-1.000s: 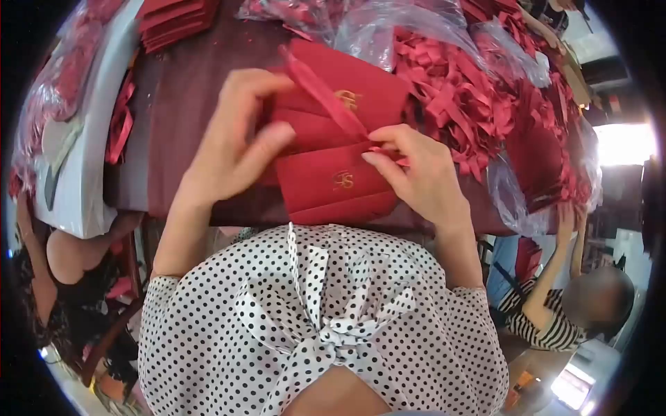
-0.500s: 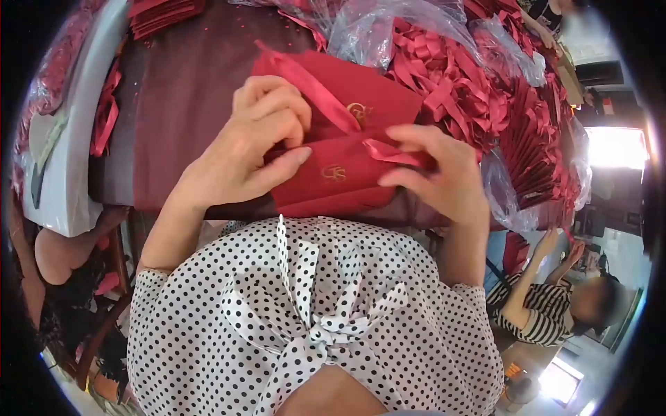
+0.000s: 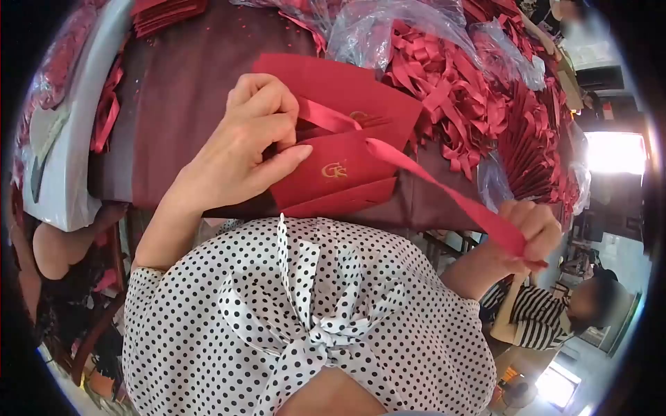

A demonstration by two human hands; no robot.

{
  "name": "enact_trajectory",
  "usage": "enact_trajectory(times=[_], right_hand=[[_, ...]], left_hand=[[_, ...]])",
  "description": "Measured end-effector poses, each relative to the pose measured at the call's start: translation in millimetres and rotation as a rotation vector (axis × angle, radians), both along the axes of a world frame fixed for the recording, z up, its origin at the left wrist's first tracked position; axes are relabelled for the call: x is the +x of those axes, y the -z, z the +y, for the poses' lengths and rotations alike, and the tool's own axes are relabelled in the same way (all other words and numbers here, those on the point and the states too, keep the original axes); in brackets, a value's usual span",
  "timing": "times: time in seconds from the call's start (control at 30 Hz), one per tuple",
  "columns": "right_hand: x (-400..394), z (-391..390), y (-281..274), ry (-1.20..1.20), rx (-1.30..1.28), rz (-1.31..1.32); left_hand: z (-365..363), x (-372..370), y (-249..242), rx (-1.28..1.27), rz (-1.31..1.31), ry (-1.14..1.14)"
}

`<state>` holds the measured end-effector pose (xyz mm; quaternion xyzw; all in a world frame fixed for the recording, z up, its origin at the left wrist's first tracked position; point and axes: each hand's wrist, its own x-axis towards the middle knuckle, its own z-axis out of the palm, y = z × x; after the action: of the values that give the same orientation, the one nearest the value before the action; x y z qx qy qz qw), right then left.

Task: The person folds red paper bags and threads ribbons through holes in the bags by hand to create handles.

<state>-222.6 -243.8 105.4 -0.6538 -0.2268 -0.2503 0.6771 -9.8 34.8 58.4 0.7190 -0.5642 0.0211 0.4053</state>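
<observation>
A dark red envelope-like pouch point(image 3: 298, 163) with a gold monogram lies in front of me, with more red card layers point(image 3: 333, 76) behind it. A satin ribbon point(image 3: 444, 191) comes through a slot near its upper right. My right hand point(image 3: 527, 232) is closed around one ribbon end, held taut well out to the right. The ribbon's other length runs into the curled fingers of my left hand point(image 3: 260, 128), which rests at the pouch's left side, thumb along its face. The fingertips of the left hand are partly hidden.
A heap of red ribbons point(image 3: 444, 90) and fanned red pouches point(image 3: 531, 152) lie right, among clear plastic bags point(image 3: 395, 24). Another stack of red pouches point(image 3: 166, 14) sits far left. A white bin edge point(image 3: 80, 187) borders the left. A person in a striped shirt point(image 3: 541, 319) is at right.
My right hand has moved right and down, pulling the ribbon out long from the pouch. The left-hand ribbon length has been drawn down into my left hand.
</observation>
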Motion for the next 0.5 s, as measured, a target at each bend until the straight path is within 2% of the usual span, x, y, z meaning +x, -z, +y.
enact_trajectory(times=[0.03, 0.07, 0.13, 0.23, 0.3, 0.37, 0.43, 0.5], right_hand=[[4, 0, 2, -0.016, 0.028, -0.108], [4, -12, 3, -0.197, 0.059, -0.086], [21, 17, -8, -0.07, 0.154, -0.15], [41, 55, -1, -0.12, 0.355, -0.169], [65, 51, -3, -0.15, -0.464, -0.137], [75, 89, 1, 0.096, -0.436, 0.282], [93, 93, 26, 0.086, -0.265, 0.463], [99, 92, 35, 0.056, -0.293, 0.426]], left_hand=[[0, -1, 0, -0.002, 0.013, 0.013], [0, -3, 0, -0.003, 0.027, 0.026], [-1, -7, -1, 0.006, 0.083, 0.026], [-5, -13, -3, 0.015, 0.215, 0.011], [-6, -12, -3, 0.024, 0.261, -0.002], [-4, -8, -4, 0.036, 0.284, 0.019], [-3, -4, -1, 0.047, 0.307, 0.045], [-3, 0, 5, 0.038, 0.392, 0.069]])
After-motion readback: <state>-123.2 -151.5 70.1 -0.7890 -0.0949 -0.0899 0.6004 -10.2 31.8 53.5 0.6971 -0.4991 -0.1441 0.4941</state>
